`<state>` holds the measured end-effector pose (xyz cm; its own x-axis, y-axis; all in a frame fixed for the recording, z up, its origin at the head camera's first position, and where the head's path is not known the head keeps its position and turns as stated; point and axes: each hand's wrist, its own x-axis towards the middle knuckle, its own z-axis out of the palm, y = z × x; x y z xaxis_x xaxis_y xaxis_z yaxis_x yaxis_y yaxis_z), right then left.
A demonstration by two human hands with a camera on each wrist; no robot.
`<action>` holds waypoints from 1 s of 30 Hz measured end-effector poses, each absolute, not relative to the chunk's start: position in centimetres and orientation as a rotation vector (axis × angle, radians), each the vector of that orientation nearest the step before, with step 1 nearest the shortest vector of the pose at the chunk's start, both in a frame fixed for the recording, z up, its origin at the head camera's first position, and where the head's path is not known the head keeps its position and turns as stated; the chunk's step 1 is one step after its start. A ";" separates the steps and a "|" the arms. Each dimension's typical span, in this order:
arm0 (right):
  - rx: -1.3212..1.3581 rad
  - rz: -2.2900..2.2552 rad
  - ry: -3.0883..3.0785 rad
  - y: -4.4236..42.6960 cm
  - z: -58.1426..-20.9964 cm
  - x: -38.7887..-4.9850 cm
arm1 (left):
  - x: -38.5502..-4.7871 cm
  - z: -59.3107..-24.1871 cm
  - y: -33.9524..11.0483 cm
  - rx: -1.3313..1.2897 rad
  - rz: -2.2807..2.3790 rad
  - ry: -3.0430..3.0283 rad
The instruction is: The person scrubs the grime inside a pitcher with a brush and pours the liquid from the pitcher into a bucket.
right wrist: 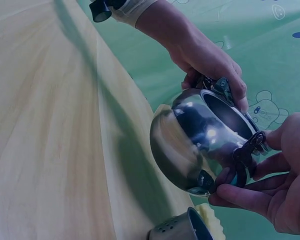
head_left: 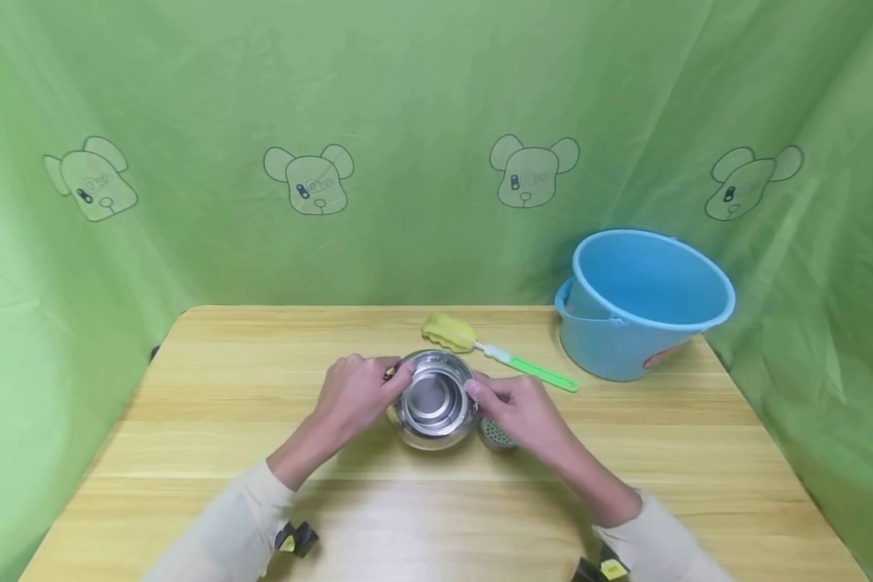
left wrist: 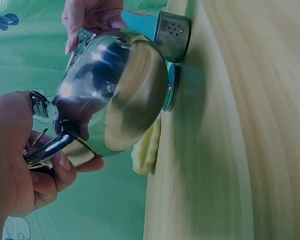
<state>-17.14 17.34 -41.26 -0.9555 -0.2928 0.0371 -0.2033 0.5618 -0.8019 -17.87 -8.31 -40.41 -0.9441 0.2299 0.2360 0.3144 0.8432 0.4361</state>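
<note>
A shiny stainless-steel teapot (head_left: 423, 436) is held above the table, its round mouth tilted toward me and its inside visible. My left hand (head_left: 356, 394) grips its left side; in the left wrist view, fingers curl around a metal fitting below the hinged bracket. At the other side, my right hand (head_left: 525, 408) pinches the rim and bracket, with the thumb on top in the head view. Partly behind that hand, a perforated metal strainer (head_left: 496, 435) stands on the table. A round flat piece (left wrist: 171, 89) shows beyond the pot in the left wrist view.
A yellow sponge brush (head_left: 449, 331) with a green handle lies behind the teapot. At the table's back right stands a blue bucket (head_left: 598, 349), its handle hanging down. Green curtain (head_left: 422, 242) surrounds the wooden table (head_left: 233, 404).
</note>
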 end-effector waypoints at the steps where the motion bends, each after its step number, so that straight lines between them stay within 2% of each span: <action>1: -0.431 -1.361 2.685 17.3 -41.3 -17.1 | -17.8 -40.5 -8.4 -0.417 -0.715 -2.849; 30: -0.427 -1.335 2.673 15.5 -42.6 -16.7 | -16.7 -42.3 -9.8 -0.323 -0.789 -2.934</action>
<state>-16.68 15.54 -42.64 -0.9526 -0.3038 0.0160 -0.1953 0.5702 -0.7980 -16.71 -9.84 -42.27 -0.9739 0.1806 0.1375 0.2253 0.8443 0.4862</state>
